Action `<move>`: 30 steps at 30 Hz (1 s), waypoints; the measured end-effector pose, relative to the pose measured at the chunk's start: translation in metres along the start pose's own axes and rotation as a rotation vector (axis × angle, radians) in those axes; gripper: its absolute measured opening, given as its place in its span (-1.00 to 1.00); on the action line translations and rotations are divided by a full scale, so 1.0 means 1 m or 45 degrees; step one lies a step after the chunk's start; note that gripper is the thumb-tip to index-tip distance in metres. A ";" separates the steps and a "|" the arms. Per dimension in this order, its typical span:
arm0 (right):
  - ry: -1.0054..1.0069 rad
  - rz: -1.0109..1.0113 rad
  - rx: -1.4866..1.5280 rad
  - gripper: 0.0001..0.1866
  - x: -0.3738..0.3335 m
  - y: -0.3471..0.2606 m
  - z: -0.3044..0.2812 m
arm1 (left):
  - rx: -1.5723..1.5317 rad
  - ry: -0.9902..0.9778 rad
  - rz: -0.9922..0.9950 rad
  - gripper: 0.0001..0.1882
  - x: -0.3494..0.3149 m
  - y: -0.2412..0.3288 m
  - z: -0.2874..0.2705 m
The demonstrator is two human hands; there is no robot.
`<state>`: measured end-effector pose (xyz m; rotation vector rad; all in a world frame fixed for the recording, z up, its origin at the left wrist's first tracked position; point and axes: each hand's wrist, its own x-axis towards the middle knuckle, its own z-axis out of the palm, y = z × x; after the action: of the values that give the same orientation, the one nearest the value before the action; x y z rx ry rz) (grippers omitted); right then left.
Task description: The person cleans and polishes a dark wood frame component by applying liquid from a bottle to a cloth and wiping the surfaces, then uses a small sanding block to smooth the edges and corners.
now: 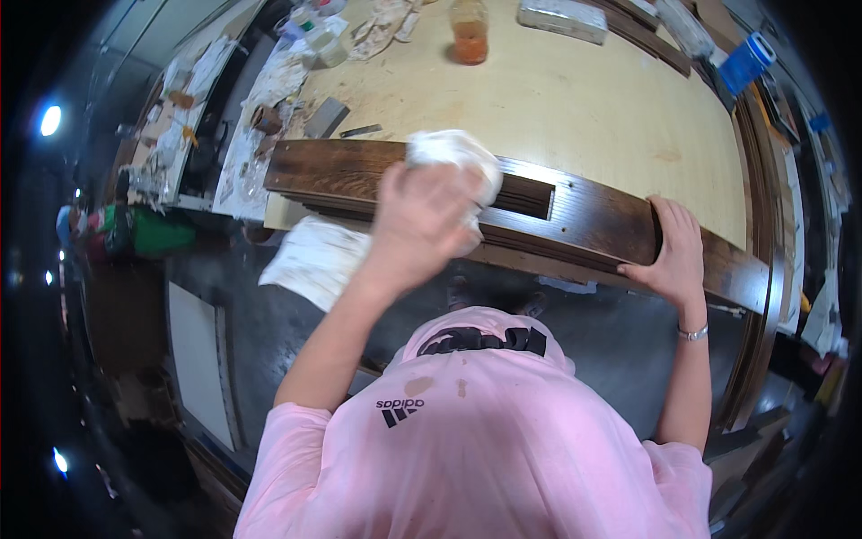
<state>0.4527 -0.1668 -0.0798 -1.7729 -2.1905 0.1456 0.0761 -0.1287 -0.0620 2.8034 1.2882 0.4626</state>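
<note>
A long, dark-stained wooden board [597, 216] with a rectangular slot lies along the near edge of the table, on top of other dark boards. My left hand [426, 216] presses a crumpled white cloth [458, 148] onto the board just left of the slot, its fingers bent over the cloth. Farther right, my right hand [672, 251] grips the board, thumb at the near edge and fingers across the top. A second white cloth [319, 260] with brownish marks hangs at the front edge, below and left of my left hand.
On the pale tabletop [575, 108] stands a bottle of orange liquid [470, 40]. A grey block [326, 117] lies behind the board's left end. A wrapped rectangular block [563, 20] is at the back, and a blue container [747, 63] at the far right. Dark boards line the right side.
</note>
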 end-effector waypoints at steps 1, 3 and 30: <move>0.000 -0.042 0.003 0.00 0.002 -0.001 0.000 | -0.194 0.105 -0.078 -0.54 -0.011 0.006 0.019; 0.000 0.012 -0.029 0.02 -0.002 -0.004 -0.004 | -0.040 0.138 -0.134 -0.56 -0.046 -0.035 0.018; 0.015 -0.001 -0.104 -0.22 -0.022 -0.077 -0.002 | -1.041 1.321 -1.026 -0.70 -0.152 -0.230 -0.015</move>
<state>0.3857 -0.2056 -0.0606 -1.8110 -2.2191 0.0458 -0.1914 -0.0920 -0.1192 1.1709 1.6009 1.8883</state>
